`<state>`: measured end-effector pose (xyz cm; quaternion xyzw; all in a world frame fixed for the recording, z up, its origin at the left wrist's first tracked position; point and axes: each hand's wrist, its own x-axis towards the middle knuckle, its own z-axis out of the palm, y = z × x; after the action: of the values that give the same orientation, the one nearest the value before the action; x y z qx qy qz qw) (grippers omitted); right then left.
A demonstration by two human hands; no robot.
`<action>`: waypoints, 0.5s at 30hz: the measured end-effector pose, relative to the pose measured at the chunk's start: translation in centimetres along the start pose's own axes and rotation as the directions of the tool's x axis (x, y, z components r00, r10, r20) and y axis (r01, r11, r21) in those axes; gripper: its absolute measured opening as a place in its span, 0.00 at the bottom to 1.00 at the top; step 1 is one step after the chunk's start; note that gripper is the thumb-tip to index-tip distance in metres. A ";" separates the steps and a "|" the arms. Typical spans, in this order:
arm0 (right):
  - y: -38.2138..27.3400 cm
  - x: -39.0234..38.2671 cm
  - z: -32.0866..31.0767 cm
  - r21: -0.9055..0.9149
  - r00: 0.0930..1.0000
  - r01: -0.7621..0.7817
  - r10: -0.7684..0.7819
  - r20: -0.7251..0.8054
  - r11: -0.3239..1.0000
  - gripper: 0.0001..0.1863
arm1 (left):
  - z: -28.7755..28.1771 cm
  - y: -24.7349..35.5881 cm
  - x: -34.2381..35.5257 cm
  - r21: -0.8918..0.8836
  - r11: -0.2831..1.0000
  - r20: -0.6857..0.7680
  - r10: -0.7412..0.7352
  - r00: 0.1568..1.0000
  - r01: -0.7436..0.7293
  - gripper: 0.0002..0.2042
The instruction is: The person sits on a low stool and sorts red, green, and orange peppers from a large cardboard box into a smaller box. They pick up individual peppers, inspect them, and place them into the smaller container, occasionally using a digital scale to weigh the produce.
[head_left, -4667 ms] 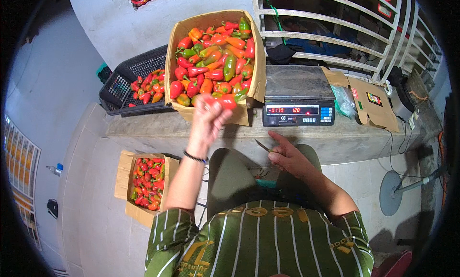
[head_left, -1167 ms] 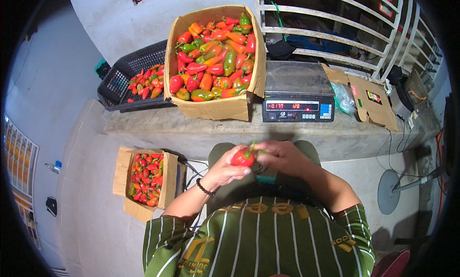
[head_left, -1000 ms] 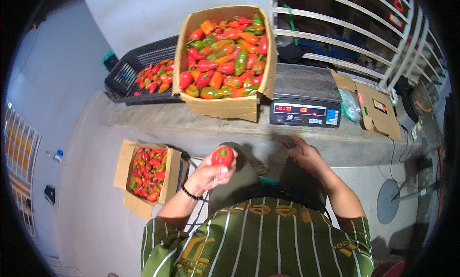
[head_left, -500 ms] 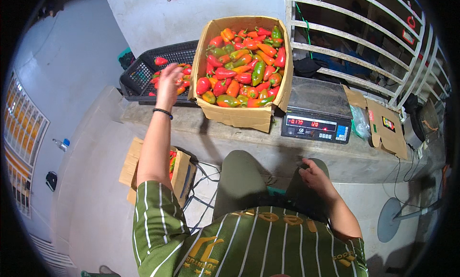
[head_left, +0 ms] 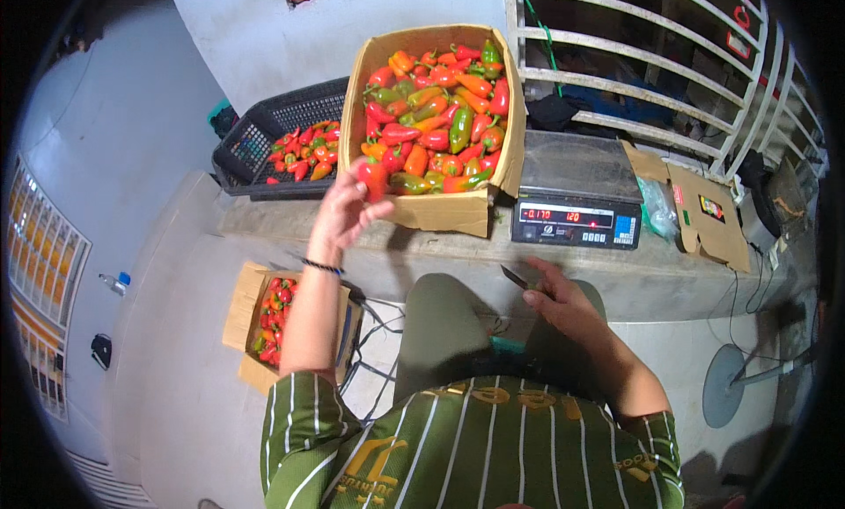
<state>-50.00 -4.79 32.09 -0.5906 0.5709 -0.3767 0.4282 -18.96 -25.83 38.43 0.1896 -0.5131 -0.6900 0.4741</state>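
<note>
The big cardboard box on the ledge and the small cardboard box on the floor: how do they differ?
The big cardboard box stands on the ledge and holds red, orange and green peppers; the small cardboard box stands lower, on the floor, with mostly red ones. The left hand is at the big box, away from the small box. Both are open brown cardboard.

Crate [head_left: 264,139] left of box [head_left: 440,211]; scale [head_left: 576,192] right.

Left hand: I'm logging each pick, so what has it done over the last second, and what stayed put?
The left hand carried a red pepper from the lap to the black crate, let go, then swung right to the big cardboard box and now grips another red pepper. The right hand kept the knife; the scale stayed.
</note>
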 end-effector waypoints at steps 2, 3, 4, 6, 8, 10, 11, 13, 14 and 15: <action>-0.5 0.6 0.8 0.036 0.995 0.079 -0.081 0.054 0.996 0.33 | 0.3 -3.6 -2.6 -0.416 0.886 0.206 -0.128 0.970 0.205 0.26; -0.7 1.0 1.3 0.053 0.991 0.108 -0.112 0.080 0.993 0.33 | 2.1 -5.0 -3.7 -0.553 0.757 0.248 -0.249 0.936 0.348 0.24; -1.1 1.2 1.6 0.066 0.985 0.139 -0.145 0.096 0.988 0.34 | 3.0 -7.0 -4.9 -0.574 0.713 0.290 -0.283 0.914 0.403 0.24; -1.9 1.7 2.2 -0.053 0.983 0.138 -0.130 0.127 0.989 0.34 | 4.8 -10.5 -7.0 -0.496 0.745 0.240 -0.376 0.895 0.446 0.23; -2.3 1.6 2.5 -0.090 0.979 0.152 -0.137 0.152 0.984 0.34 | 6.9 -12.3 -8.5 -0.359 0.819 0.161 -0.418 0.894 0.447 0.19; -2.1 1.5 2.7 -0.117 0.971 0.203 -0.185 0.151 0.972 0.32 | 7.8 -13.0 -9.2 -0.200 0.889 0.146 -0.390 0.909 0.413 0.17; -2.1 1.3 2.6 -0.120 0.970 0.207 -0.188 0.153 0.971 0.32 | 8.3 -13.3 -9.4 -0.118 0.913 0.142 -0.374 0.916 0.391 0.16; -1.8 1.2 2.8 -0.110 0.966 0.224 -0.206 0.155 0.968 0.30 | 9.1 -13.0 -9.5 0.014 0.936 0.160 -0.350 0.923 0.353 0.16; -1.5 1.2 2.9 -0.101 0.964 0.232 -0.216 0.153 0.967 0.29 | 9.5 -12.8 -9.6 0.079 0.941 0.171 -0.339 0.925 0.330 0.16; -1.4 1.2 2.9 -0.091 0.961 0.248 -0.233 0.152 0.964 0.29 | 10.0 -12.5 -9.7 0.084 0.938 0.168 -0.346 0.923 0.336 0.18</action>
<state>-46.69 -5.77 32.37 -0.7032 0.4832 -0.3516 0.3854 -27.55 -12.02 29.12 0.2255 -0.5313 -0.7621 0.2934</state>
